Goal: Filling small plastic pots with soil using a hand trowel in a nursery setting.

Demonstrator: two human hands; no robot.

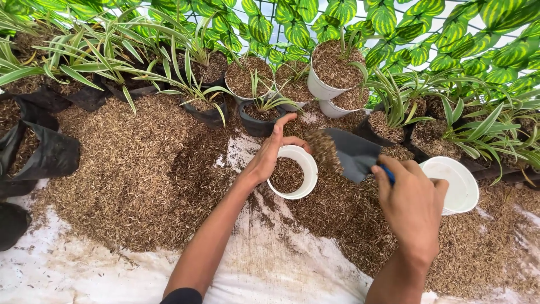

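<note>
left hand (269, 159) clasps round white plastic pot (292, 171) by its rim, tilted toward scoop | right hand (413, 205) fisted on grey trowel (351, 152), tipping brown husk mix (324, 149) in

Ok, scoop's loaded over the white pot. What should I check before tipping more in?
1. Left hand steadies the white pot by its rim: ok.
2. Right hand grips the trowel by its blue handle: ok.
3. Trowel blade over the pot mouth: not ok, its tip hangs at the pot's right rim and husk is spilling there.
4. Room left in the pot: ok, the fill sits well below the rim.
5. Pot sits level on the husk bed: cannot tell.
6. Spare white pot lies clear to the right: ok.
</note>
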